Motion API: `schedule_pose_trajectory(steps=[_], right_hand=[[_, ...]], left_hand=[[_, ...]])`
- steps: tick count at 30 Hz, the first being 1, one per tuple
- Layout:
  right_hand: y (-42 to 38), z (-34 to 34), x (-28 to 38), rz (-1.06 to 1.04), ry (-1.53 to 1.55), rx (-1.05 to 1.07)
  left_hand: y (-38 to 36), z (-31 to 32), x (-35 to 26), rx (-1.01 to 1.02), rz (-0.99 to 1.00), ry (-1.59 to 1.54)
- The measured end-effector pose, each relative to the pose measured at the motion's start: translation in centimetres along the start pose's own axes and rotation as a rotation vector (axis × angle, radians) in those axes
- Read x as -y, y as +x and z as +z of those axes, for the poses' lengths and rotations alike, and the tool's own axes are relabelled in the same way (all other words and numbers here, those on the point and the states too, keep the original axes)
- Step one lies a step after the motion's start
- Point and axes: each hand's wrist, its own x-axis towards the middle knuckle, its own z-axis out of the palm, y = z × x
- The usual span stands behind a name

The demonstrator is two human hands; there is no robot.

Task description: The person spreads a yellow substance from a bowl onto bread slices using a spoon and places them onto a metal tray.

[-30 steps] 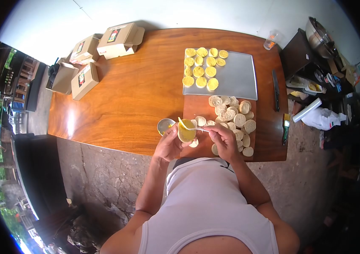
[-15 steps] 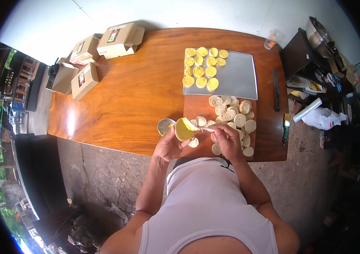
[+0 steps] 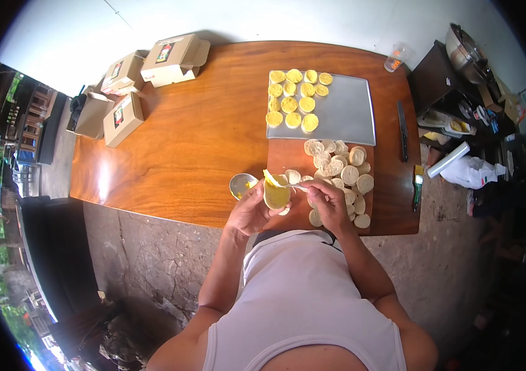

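A big brown wooden surface (image 3: 182, 154) is seen past the left grip (image 3: 248, 212) and right grip (image 3: 330, 205). Beyond the right one, a flat grey metal tray (image 3: 351, 106) is dotted with yellow-topped bread rounds (image 3: 289, 104). Pale bread rounds (image 3: 350, 176) are heaped beside the right grip. A round metal bowl (image 3: 237, 181) is set just past the left. A yellow-coated bread round (image 3: 276, 197) is held in the left grip, a thin shiny utensil (image 3: 296, 186) in the right. Yellow spread (image 3: 271, 179) is seemingly being smoothed on; steady holding seems called for next. Since half a second ago, the utensil has been moved from the bread's right edge to its top.
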Motion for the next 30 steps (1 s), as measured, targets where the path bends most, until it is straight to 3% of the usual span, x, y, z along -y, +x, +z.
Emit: schedule_pose_trajectory(steps=[4, 8, 10, 16, 23, 28, 30], right_hand=[[-0.4, -0.7, -0.7, 0.078, 0.107, 0.104], [-0.4, -0.3, -0.6, 0.030, 0.171, 0.083], [0.0, 0.1, 1.2, -0.089, 0.066, 0.010], [0.3, 0.1, 2.4, -0.295, -0.234, 0.071], [-0.3, -0.3, 2.5, -0.304, -0.272, 0.153], [-0.8, -0.3, 2.5, -0.166, -0.023, 0.017], [-0.4, -0.3, 2.2, -0.174, -0.055, 0.023]], left_hand=[[-0.1, -1.0, 0.3, -0.012, 0.003, -0.033], [-0.1, -1.3, 0.3, -0.011, 0.024, -0.119], [-0.2, -1.6, 0.4, 0.028, 0.015, -0.139], [-0.1, -0.5, 0.3, -0.106, 0.064, -0.096], [-0.1, 0.4, -0.1, -0.087, 0.113, -0.109], [0.0, -0.5, -0.2, -0.037, 0.166, -0.104], [-0.1, -0.3, -0.2, -0.050, 0.178, -0.153]])
